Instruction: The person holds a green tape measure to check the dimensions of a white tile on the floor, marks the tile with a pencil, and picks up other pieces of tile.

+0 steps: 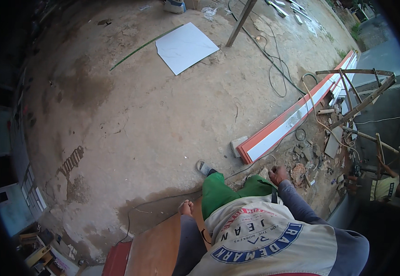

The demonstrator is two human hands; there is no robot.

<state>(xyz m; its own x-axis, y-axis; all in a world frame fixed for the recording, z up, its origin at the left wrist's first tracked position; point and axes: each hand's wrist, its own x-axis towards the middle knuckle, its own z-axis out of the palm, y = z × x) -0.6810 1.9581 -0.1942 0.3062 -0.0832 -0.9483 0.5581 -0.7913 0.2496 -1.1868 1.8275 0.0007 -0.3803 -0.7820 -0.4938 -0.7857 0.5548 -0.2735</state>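
Note:
My left hand [186, 207] has its fingers curled, held low beside my green-trousered leg and over a brown wooden board [151, 250]; what it holds, if anything, is too small to make out. My right hand [277, 175] is also closed, in front of my right thigh over rubble [297, 173]; its contents cannot be made out. A long stack of orange and white planks [278, 125] lies beyond it, its near end by a pale block [238, 146]. A dark cable [160, 198] crosses the ground by my feet.
A white tile sheet [186, 48], a green strip [131, 57] and a post [239, 25] are ahead. Hoses [288, 76] run along the concrete. A bamboo frame [363, 103] stands right, with another person [386, 184] below it. Clutter [38, 250] is at lower left.

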